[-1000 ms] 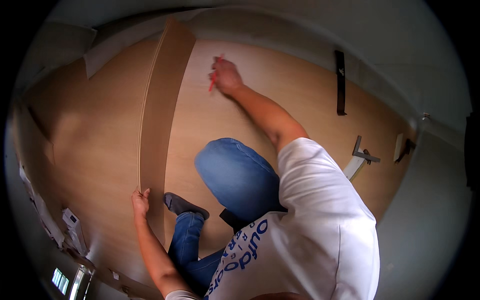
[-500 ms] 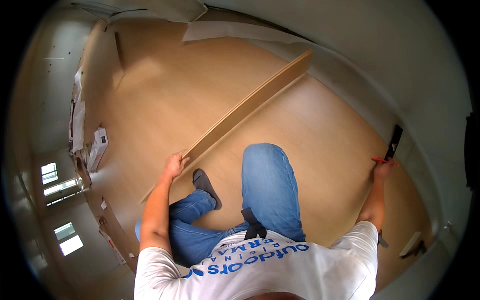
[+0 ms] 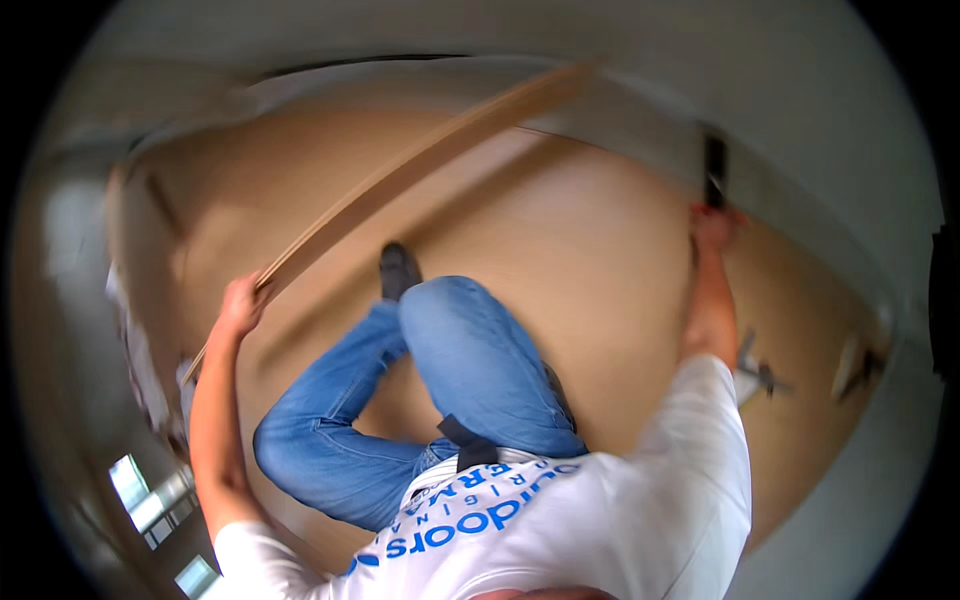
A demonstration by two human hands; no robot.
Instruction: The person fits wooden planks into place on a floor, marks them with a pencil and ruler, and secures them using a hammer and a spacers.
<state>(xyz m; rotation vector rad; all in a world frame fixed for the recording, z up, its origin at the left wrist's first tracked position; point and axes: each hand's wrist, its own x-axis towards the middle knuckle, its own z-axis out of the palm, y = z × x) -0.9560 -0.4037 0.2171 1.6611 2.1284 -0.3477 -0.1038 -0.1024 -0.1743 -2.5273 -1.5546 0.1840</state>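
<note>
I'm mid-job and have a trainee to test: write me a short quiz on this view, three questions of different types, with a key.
1. Which hand holds the long wooden board?
2. True or false: the black strip extends beyond the right hand, away from the person.
3. Pick one. Where is the red item? A: under the board. B: in the right hand. C: on the foot.

Key
1. The left hand.
2. True.
3. B, though motion blur hides its exact shape.
</note>
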